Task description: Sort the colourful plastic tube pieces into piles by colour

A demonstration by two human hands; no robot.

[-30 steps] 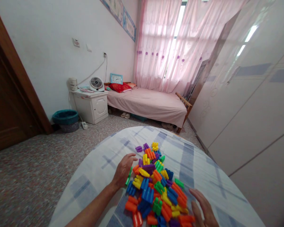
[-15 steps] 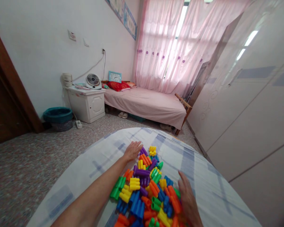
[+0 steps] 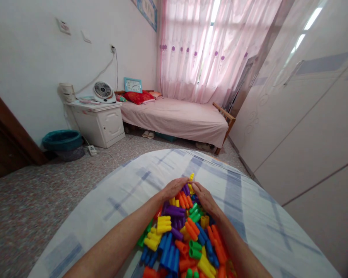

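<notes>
A heap of coloured plastic building blocks, orange, blue, yellow, green and purple, lies on a white cloth with blue checks. My left hand curves round the far left edge of the heap, fingers together and resting on the blocks. My right hand cups the far right edge in the same way. The fingertips of both hands nearly meet behind a yellow block. Both forearms run along the sides of the heap. Neither hand grips a single block.
Beyond the cloth is a speckled floor. A pink bed, a white bedside cabinet with a fan, a teal bin and a glossy white wardrobe stand around.
Both hands have reached forward and closed in round the far end of the heap, pulling the scattered far blocks together. The camera has tilted down.
</notes>
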